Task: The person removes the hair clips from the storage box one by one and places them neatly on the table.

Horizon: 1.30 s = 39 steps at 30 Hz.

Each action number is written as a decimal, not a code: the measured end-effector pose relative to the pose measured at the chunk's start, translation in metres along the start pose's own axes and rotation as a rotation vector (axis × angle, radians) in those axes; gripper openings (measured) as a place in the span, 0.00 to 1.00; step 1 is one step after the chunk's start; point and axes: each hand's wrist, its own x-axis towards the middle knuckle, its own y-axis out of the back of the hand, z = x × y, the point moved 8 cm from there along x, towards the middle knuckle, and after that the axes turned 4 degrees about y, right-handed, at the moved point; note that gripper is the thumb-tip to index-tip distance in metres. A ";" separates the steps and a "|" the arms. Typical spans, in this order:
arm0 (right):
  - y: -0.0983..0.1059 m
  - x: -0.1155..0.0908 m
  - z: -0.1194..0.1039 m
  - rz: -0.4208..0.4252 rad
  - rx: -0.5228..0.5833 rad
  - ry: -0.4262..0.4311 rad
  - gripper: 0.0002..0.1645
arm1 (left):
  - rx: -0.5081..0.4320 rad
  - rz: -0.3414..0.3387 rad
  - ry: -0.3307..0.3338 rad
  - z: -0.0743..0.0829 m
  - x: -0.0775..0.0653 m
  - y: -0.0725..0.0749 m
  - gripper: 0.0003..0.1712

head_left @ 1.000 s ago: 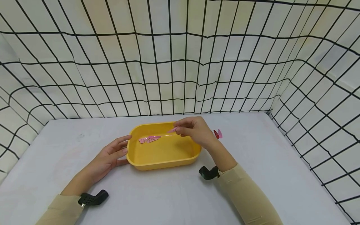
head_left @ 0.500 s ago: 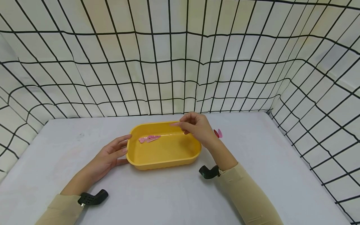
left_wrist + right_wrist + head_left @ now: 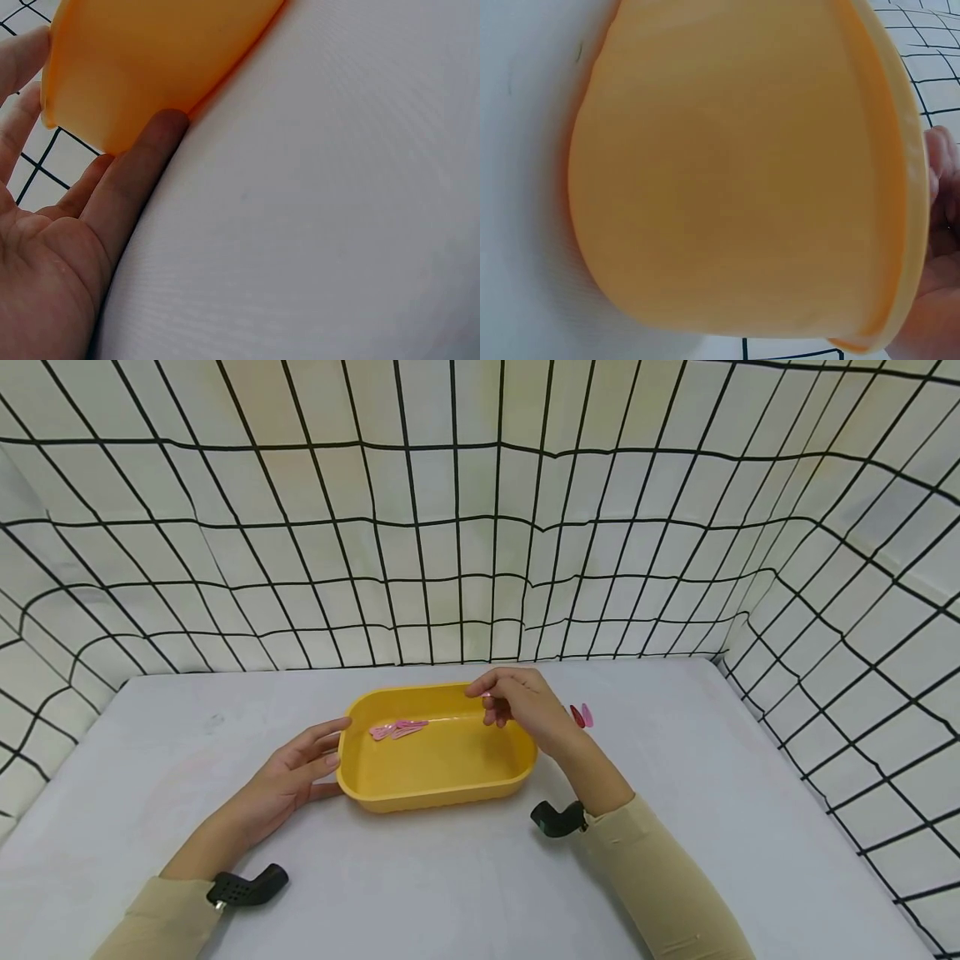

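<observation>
Yellow tray (image 3: pixel 442 798), two clips (image 3: pixel 577 716) beside; right fingers (image 3: pixel 491 679) pinching one pink clip (image 3: pixel 486 695)

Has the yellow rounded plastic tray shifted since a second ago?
No: in the head view, the yellow plastic tray keeps its place against the black grid behind it, with no visible slide either way.

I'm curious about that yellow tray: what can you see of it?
The yellow tray is a rounded rectangle with a raised wall and rim, smooth and plastic-looking. It stands upright on the white tabletop. Pink hair clips lie inside, toward its left end. The left hand touches that end; the right hand is over the far right part, contact unclear.
</observation>
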 end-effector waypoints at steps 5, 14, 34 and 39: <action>0.001 0.001 0.001 0.008 -0.035 0.012 0.13 | -0.003 -0.002 -0.006 0.000 0.000 0.000 0.30; 0.004 0.003 0.001 0.000 -0.017 0.026 0.24 | -0.009 -0.008 -0.008 0.001 0.000 -0.001 0.30; 0.019 0.000 -0.005 0.020 0.068 0.020 0.23 | -0.005 -0.007 -0.012 0.001 0.000 0.000 0.30; 0.029 -0.001 -0.007 0.048 0.045 0.012 0.20 | 0.005 0.000 -0.004 0.002 0.000 0.000 0.31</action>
